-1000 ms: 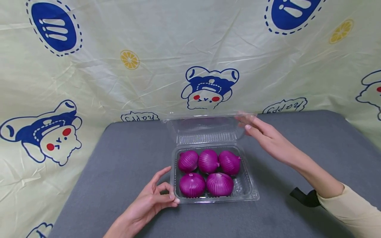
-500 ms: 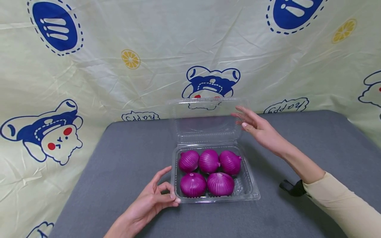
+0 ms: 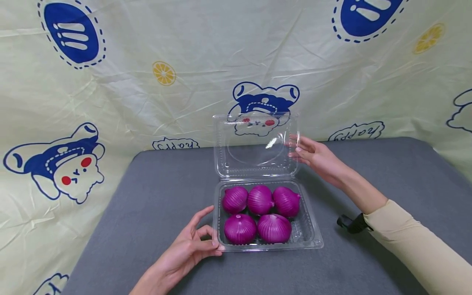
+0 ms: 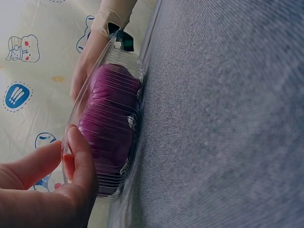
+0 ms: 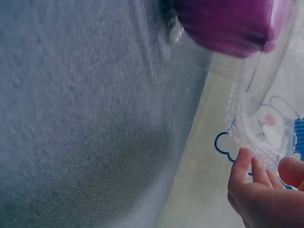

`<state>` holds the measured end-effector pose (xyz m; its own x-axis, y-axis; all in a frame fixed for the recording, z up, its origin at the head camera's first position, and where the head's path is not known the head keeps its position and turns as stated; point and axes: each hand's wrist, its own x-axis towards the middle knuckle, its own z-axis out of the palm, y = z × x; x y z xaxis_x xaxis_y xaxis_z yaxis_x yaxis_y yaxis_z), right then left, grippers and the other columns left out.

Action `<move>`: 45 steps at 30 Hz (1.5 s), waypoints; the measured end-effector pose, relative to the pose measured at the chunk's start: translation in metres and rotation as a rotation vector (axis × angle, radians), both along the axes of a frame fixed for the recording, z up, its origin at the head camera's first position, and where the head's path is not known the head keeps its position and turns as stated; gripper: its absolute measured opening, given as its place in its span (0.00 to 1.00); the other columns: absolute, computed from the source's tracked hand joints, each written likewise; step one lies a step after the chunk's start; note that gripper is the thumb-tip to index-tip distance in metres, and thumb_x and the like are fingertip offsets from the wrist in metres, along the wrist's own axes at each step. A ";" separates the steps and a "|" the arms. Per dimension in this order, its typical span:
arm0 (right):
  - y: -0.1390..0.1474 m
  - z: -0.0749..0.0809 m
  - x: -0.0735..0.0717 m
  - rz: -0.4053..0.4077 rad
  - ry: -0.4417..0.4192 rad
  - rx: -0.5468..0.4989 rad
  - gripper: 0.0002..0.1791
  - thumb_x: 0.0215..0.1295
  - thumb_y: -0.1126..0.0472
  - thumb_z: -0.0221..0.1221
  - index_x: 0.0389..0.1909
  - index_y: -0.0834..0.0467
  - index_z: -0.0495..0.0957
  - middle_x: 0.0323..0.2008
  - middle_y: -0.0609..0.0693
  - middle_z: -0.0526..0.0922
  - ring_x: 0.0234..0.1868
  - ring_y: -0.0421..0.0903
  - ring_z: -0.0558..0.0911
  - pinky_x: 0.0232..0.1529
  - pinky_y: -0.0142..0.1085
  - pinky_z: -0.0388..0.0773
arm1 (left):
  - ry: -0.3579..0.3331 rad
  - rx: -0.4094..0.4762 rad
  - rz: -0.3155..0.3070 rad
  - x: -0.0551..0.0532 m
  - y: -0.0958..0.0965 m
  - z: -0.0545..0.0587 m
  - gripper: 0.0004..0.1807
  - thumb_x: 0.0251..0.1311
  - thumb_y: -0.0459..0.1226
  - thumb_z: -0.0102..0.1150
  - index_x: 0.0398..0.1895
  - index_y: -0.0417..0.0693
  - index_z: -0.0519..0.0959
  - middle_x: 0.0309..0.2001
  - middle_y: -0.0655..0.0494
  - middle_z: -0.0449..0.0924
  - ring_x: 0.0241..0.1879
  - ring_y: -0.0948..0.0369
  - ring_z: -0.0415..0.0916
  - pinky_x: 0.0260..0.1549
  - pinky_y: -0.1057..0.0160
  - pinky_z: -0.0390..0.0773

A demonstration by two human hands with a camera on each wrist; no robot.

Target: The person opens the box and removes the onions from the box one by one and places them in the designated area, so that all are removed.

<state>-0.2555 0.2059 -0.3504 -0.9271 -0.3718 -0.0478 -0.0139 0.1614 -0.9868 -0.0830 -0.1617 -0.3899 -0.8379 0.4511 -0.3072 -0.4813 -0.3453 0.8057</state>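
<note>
A clear plastic clamshell box [image 3: 313, 229] stands on the table with several purple onions [image 3: 274, 228] in its base, three behind and the others in front. Its hinged lid [image 3: 256, 157] stands raised at the back. My left hand [image 3: 188, 241] holds the front left corner, its thumb and fingers at the rim; the left wrist view shows the rim [image 4: 71, 116] between them. My right hand [image 3: 321, 157] is at the lid's right side, fingers extended, their tips showing through the plastic. In the right wrist view its fingertips [image 5: 243, 156] meet the lid's edge, the thumb apart.
A grey cloth covers the table [image 3: 162, 196]. Behind it hangs a pale printed curtain [image 3: 199, 102] with cartoon figures, also at the left side. A black strap with a device [image 3: 352, 224] sits at the right wrist.
The lid has swung up and back from a forward lean to nearly upright. My right hand has moved slightly left along with it; the left hand keeps its hold on the corner.
</note>
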 end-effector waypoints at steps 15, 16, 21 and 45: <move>-0.007 -0.025 -0.019 -0.059 -0.102 0.062 0.33 0.77 0.66 0.45 0.77 0.62 0.44 0.71 0.66 0.58 0.63 0.59 0.71 0.65 0.48 0.66 | -0.020 -0.003 0.004 -0.002 0.001 0.000 0.47 0.59 0.20 0.57 0.76 0.56 0.48 0.33 0.50 0.72 0.35 0.52 0.81 0.45 0.56 0.80; -0.007 -0.026 -0.020 -0.056 -0.112 0.073 0.33 0.77 0.67 0.44 0.77 0.63 0.44 0.71 0.67 0.58 0.64 0.61 0.70 0.65 0.49 0.66 | -0.018 -0.001 0.004 -0.001 0.001 0.000 0.47 0.59 0.20 0.57 0.76 0.56 0.48 0.33 0.50 0.72 0.35 0.52 0.81 0.45 0.56 0.80; -0.007 -0.032 -0.023 -0.010 -0.140 0.147 0.31 0.76 0.68 0.44 0.74 0.72 0.45 0.68 0.72 0.60 0.65 0.66 0.68 0.62 0.49 0.69 | -0.018 0.007 0.004 -0.002 0.001 0.000 0.47 0.59 0.20 0.57 0.76 0.56 0.48 0.34 0.50 0.73 0.35 0.52 0.81 0.46 0.56 0.80; 0.006 -0.026 -0.012 -0.014 -0.098 0.143 0.35 0.76 0.61 0.49 0.75 0.68 0.45 0.69 0.71 0.59 0.66 0.66 0.67 0.61 0.51 0.70 | -0.024 -0.016 0.011 -0.001 0.001 0.001 0.47 0.59 0.21 0.57 0.76 0.56 0.48 0.32 0.50 0.73 0.35 0.53 0.81 0.46 0.55 0.80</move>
<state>-0.2671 0.2117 -0.3769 -0.9203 -0.3420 -0.1901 0.0849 0.2997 -0.9502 -0.0837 -0.1610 -0.3891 -0.8351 0.4368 -0.3344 -0.4967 -0.3376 0.7996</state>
